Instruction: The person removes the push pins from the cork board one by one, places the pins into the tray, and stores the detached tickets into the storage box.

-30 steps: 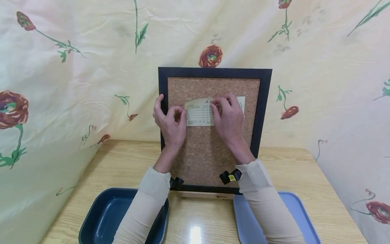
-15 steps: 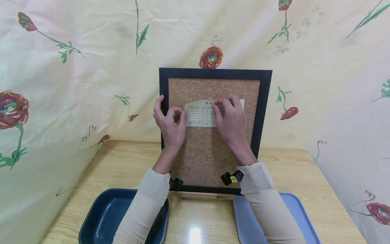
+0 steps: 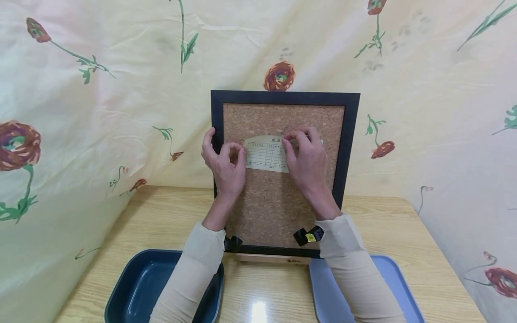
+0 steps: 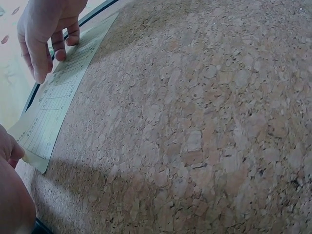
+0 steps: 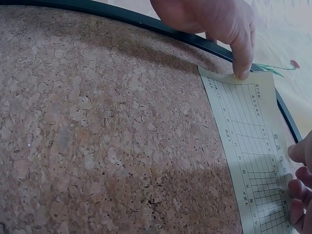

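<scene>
A framed cork board (image 3: 266,206) stands upright on the table in the head view. Across its upper middle lies a pale printed receipt slip (image 3: 264,154), its top edge bowed on the left. My left hand (image 3: 227,170) pinches the slip's left end between thumb and finger, while other fingers reach the black frame (image 3: 352,134). At the slip's top edge, right of its middle, my right hand (image 3: 307,166) has thumb and fingertips drawn together on the paper. That hand covers most of the slip's right end. The right wrist view shows the slip (image 5: 243,126) with my left thumb at its end.
On the wooden table (image 3: 379,224) a dark blue tray (image 3: 121,282) sits at the left, partly under my left sleeve. A lighter blue tray (image 3: 400,287) is at the right under my right sleeve. A flowered cloth (image 3: 121,89) hangs behind the board.
The slip's right side has swung down a little, so it now slants down to the right. My right hand has shifted slightly right and down; the left has stayed at the left end.
</scene>
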`<state>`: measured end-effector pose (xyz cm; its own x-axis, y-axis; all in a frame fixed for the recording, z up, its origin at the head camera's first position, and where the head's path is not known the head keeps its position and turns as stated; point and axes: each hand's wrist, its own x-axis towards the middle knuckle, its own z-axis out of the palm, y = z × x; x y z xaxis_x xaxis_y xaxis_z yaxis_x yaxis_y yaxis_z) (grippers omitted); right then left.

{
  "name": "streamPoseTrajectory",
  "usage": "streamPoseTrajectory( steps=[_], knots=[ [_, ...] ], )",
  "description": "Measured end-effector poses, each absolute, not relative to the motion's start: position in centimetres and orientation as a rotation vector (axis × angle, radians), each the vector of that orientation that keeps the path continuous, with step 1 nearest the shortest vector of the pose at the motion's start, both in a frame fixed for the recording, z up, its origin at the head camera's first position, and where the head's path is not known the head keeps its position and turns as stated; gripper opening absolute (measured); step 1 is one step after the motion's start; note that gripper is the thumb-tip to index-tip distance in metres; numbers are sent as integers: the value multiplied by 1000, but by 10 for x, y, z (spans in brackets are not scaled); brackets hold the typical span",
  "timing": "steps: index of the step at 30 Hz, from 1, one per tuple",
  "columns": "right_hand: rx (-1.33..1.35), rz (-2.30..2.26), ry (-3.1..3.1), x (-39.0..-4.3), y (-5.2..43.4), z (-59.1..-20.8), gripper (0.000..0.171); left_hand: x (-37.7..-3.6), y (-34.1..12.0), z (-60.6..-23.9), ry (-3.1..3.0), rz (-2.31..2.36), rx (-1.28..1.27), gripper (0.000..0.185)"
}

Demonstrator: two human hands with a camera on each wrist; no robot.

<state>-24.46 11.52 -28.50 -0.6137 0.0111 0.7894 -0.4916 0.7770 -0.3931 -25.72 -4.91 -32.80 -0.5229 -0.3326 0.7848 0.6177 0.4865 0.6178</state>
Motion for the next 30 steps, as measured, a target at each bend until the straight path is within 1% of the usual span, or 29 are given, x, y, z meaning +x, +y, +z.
streamPoseTrajectory(
  steps=[10, 16, 24, 30],
  knots=[
    [372, 773, -2101, -244, 115, -284, 15, -256, -49, -329, -1713, -1107, -215, 13],
    [376, 766, -2103, -244, 115, -286, 16, -254, -49, -327, -1689, -1069, -245, 14],
    [387, 789, -2083, -245, 116, -288, 16, -251, -51, -326, -1658, -1127, -355, 11],
    [396, 804, -2075, -244, 118, -289, 16, -246, -52, -325, -1700, -1216, -376, 8]
  ],
)
